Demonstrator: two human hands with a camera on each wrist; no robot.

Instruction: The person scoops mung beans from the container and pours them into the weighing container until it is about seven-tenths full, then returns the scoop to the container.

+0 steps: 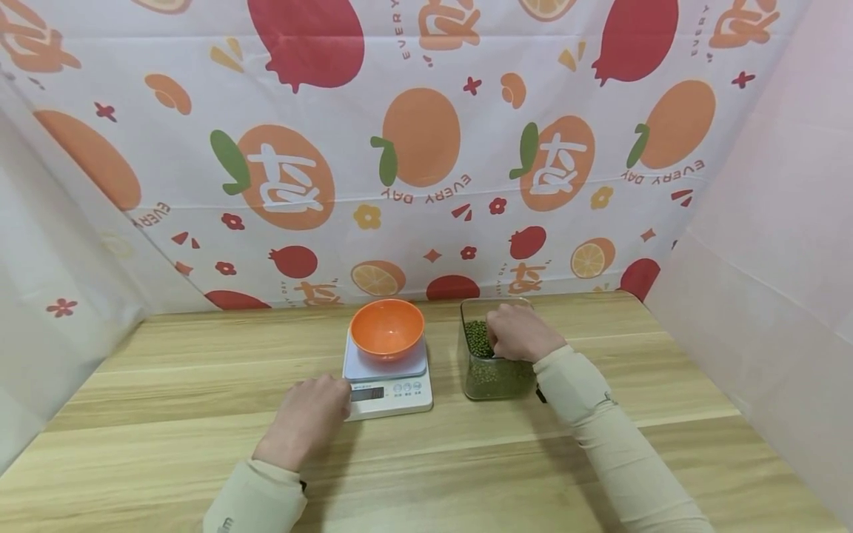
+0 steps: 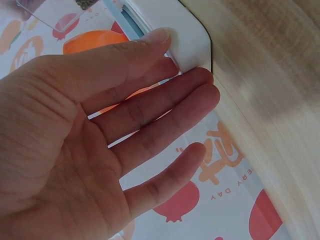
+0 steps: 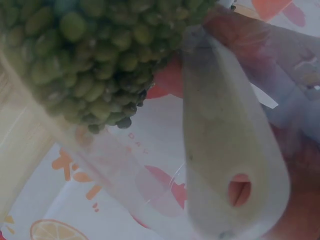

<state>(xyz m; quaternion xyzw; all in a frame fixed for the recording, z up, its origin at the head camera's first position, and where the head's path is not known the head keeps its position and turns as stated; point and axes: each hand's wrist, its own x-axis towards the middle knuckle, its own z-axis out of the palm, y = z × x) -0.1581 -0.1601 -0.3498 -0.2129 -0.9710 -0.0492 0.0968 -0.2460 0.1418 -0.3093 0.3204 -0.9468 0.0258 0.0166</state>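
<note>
A white kitchen scale [image 1: 400,403] carries an orange bowl [image 1: 388,326]. My left hand [image 1: 313,414] is at the scale's left side; in the left wrist view the thumb and fingertips [image 2: 200,77] touch its edge, the fingers nearly straight. To the right stands a clear container [image 1: 483,389] of green mung beans [image 1: 477,339]. My right hand [image 1: 523,333] reaches into its top. Through the container wall, the right wrist view shows a pale handle with a hole [image 3: 225,130] in the right hand's grip; its far end is hidden in the beans.
The scale and container stand side by side towards the back of a wooden table [image 1: 166,385]. Behind them hangs a white sheet with fruit prints [image 1: 426,222]. A plain pale sheet [image 1: 773,259] closes off the right side.
</note>
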